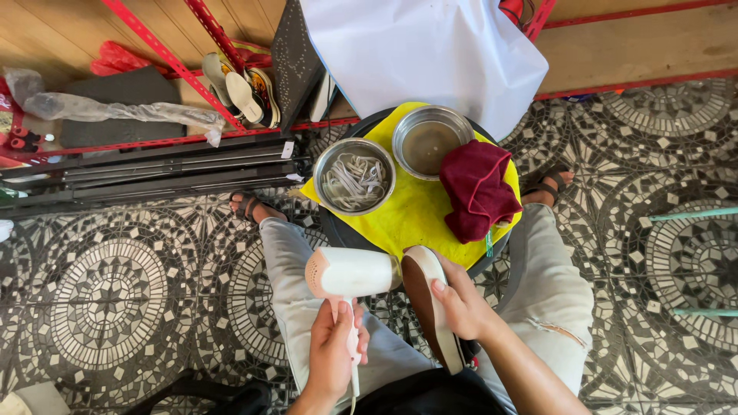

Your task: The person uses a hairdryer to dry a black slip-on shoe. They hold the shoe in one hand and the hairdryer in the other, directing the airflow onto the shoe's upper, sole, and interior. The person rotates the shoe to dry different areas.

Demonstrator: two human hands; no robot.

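Your left hand (332, 350) grips the white hair dryer (350, 273), fingers wrapped tight round its handle; just right of the dryer, your right hand (461, 303) clasps the shoe (430, 303). Keep that nozzle square on the insole.

Two steel bowls (354, 176), maroon cloth (478, 189)

White hair dryer (350, 273) just beside upturned brown-soled shoe (430, 303)

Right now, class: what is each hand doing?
Left hand: closed around the handle of the white hair dryer.
Right hand: gripping the shoe, sole side up.
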